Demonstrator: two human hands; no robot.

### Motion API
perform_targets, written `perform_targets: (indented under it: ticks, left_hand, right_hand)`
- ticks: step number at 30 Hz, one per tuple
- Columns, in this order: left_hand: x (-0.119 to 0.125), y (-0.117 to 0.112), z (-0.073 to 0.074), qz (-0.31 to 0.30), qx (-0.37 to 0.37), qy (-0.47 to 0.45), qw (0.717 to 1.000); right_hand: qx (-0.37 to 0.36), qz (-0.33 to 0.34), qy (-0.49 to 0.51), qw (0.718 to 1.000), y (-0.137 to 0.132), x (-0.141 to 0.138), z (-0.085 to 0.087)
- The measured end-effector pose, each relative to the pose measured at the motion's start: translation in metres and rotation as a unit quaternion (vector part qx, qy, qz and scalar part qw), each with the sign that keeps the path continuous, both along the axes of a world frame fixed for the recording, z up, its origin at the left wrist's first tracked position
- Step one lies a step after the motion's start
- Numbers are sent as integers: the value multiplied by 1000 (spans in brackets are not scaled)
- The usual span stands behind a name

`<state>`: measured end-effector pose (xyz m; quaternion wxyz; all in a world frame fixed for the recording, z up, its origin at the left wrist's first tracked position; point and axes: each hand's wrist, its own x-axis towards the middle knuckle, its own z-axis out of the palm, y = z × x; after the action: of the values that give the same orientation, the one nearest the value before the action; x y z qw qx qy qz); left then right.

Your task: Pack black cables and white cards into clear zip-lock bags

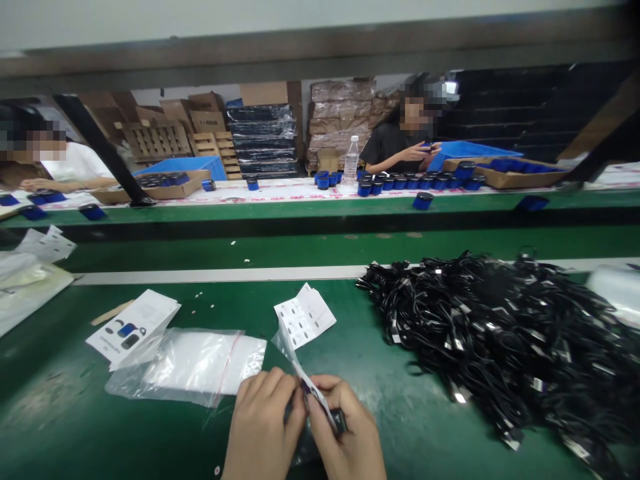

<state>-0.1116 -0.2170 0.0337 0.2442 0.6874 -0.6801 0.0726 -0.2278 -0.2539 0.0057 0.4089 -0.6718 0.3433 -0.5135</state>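
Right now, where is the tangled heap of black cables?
In the head view, the cable heap lies on the right side of the green worktable, to the right of the person's bare right hand and the nearest white printed leaflets.

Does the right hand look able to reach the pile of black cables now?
Probably yes: only green tabletop shows between the right hand and the black cables. That hand pinches a thin white item, though, so it would likely need freeing first.

Gap between right hand [350, 427] and cable heap [480, 327]; plastic bag [185, 367] obstructs left
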Motion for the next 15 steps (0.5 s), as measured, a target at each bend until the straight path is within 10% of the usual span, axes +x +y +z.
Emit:
perform_targets:
  ticks: [5, 15]
  left_hand:
    - [-4, 3, 4, -41, 21, 68, 997]
    - [0, 7, 0, -48, -21, 50, 997]
  right_hand:
    - [-51, -44, 63, 996, -5, -11, 9]
    - [-207, 102, 280, 932, -23, -49, 47]
